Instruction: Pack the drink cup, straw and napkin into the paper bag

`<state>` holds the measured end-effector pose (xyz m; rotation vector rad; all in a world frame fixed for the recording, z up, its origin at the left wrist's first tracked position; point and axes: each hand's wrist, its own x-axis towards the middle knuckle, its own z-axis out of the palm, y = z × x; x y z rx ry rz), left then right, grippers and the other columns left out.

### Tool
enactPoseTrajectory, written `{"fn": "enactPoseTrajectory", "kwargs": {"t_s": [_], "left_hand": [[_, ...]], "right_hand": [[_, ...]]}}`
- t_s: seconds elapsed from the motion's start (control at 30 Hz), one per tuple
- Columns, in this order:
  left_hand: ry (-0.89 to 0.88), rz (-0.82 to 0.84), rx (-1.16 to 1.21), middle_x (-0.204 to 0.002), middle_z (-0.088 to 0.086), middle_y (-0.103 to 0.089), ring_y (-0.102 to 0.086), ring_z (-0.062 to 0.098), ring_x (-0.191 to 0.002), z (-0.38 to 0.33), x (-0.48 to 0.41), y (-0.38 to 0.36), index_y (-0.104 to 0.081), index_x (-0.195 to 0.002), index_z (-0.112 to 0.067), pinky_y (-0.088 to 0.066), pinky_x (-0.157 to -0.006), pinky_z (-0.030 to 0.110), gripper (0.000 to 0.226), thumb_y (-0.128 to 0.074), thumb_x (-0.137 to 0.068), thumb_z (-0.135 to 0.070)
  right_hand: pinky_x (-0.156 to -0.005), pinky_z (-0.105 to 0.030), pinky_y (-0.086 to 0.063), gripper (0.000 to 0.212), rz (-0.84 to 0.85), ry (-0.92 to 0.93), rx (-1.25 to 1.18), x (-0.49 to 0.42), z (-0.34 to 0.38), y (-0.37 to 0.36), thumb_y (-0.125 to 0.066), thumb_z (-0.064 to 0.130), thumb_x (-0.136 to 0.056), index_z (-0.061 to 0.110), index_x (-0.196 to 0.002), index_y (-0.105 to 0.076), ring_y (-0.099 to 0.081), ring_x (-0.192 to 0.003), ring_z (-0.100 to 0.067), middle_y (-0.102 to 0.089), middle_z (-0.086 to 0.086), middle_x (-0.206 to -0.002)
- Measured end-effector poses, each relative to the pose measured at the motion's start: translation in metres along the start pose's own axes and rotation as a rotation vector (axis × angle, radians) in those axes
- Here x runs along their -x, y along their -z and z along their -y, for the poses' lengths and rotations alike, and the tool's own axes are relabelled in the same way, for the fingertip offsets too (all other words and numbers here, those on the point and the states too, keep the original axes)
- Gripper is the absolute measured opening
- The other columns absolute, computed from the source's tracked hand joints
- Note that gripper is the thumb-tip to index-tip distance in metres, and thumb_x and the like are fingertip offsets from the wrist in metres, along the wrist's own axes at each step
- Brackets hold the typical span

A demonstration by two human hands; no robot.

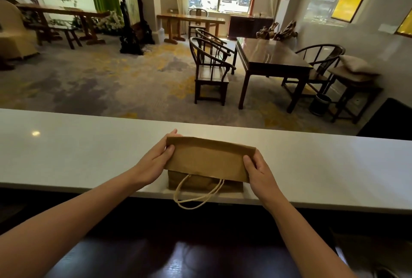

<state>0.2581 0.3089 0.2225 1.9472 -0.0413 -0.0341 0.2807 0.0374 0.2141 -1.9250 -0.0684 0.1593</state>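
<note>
A flat, folded brown paper bag (207, 162) lies on the white counter (89, 155) near its front edge. Its base panel is lifted toward me. Two pale rope handles (196, 197) hang over the counter's front edge. My left hand (153, 162) grips the bag's left end, fingers behind and thumb in front. My right hand (260, 173) pinches the right end the same way. No drink cup, straw or napkin is in view.
The long white counter runs left to right, with a dark wooden ledge (178, 255) below its front edge. Beyond it lies a carpeted room with dark wooden chairs (209, 72) and a table (272, 57).
</note>
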Motion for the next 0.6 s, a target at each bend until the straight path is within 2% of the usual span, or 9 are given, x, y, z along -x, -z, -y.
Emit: {"fn": "enactPoseTrajectory", "kwargs": {"t_s": [0.1,0.17,0.23,0.3,0.37,0.47,0.53,0.6], "left_hand": [[0.0,-0.025,-0.034,-0.159,-0.007,-0.028,-0.033,0.024,-0.143,0.0,-0.004,0.007,-0.033,-0.149,-0.028,-0.037,-0.115,0.047,0.045,-0.035,-0.105,-0.03],[-0.038,-0.036,-0.074,-0.159,-0.007,-0.03,-0.035,0.028,-0.142,-0.004,-0.005,0.011,-0.046,-0.137,-0.031,-0.041,-0.111,0.054,0.034,-0.039,-0.104,-0.026],[-0.091,-0.048,-0.154,-0.158,-0.006,-0.032,-0.036,0.027,-0.141,-0.013,-0.004,0.014,-0.053,-0.12,-0.035,-0.042,-0.11,0.054,0.025,-0.044,-0.103,-0.018],[-0.147,-0.074,-0.262,-0.158,-0.002,-0.034,-0.033,0.027,-0.143,-0.023,-0.001,0.016,-0.054,-0.113,-0.034,-0.039,-0.112,0.051,0.028,-0.048,-0.101,-0.009],[-0.222,-0.072,-0.424,-0.16,0.003,-0.033,-0.03,0.028,-0.146,-0.033,0.001,0.019,-0.055,-0.109,-0.032,-0.037,-0.113,0.047,0.03,-0.054,-0.097,-0.005],[-0.257,0.007,-0.667,-0.163,0.007,-0.024,-0.03,0.034,-0.146,-0.048,0.003,0.023,-0.049,-0.106,-0.039,-0.037,-0.114,0.048,0.032,-0.061,-0.094,-0.011],[-0.198,0.048,-0.835,-0.165,0.006,-0.014,-0.019,0.04,-0.149,-0.064,0.0,0.027,-0.047,-0.11,-0.041,-0.032,-0.116,0.057,0.028,-0.061,-0.094,-0.022],[-0.163,0.092,-0.978,-0.167,0.004,-0.006,-0.001,0.043,-0.151,-0.082,-0.006,0.027,-0.047,-0.123,-0.037,-0.024,-0.117,0.062,0.03,-0.058,-0.096,-0.029]], "right_hand": [[-0.096,-0.038,-0.046,0.022,0.023,0.016,0.051,0.001,0.011,0.009,-0.04,0.032,-0.103,0.034,-0.125,-0.04,-0.047,-0.121,-0.021,-0.045,0.007,-0.126],[-0.099,-0.041,-0.048,0.023,-0.005,0.049,0.12,-0.001,0.019,0.015,-0.047,0.024,-0.102,0.03,-0.124,-0.047,-0.048,-0.124,-0.023,-0.05,0.004,-0.129],[-0.101,-0.043,-0.047,0.026,-0.045,0.085,0.221,-0.001,0.026,0.019,-0.055,0.017,-0.098,0.025,-0.124,-0.053,-0.049,-0.125,-0.024,-0.053,0.001,-0.134],[-0.098,-0.039,-0.049,0.024,-0.06,0.131,0.308,-0.001,0.033,0.021,-0.061,0.013,-0.095,0.024,-0.115,-0.055,-0.053,-0.121,-0.023,-0.058,0.001,-0.127],[-0.089,-0.031,-0.05,0.023,-0.059,0.179,0.427,0.0,0.04,0.021,-0.065,0.013,-0.092,0.027,-0.107,-0.054,-0.056,-0.109,-0.018,-0.06,0.003,-0.117],[-0.081,-0.023,-0.05,0.022,-0.027,0.24,0.622,0.004,0.058,0.02,-0.066,0.012,-0.091,0.028,-0.103,-0.055,-0.055,-0.094,-0.011,-0.059,0.005,-0.106],[-0.085,-0.029,-0.055,0.025,-0.005,0.3,0.76,0.002,0.074,0.019,-0.066,0.011,-0.089,0.025,-0.109,-0.059,-0.059,-0.099,-0.015,-0.062,0.002,-0.112],[-0.09,-0.036,-0.055,0.033,0.026,0.366,0.92,-0.005,0.095,0.017,-0.066,0.013,-0.088,0.024,-0.119,-0.058,-0.059,-0.107,-0.02,-0.062,0.0,-0.121]]}}
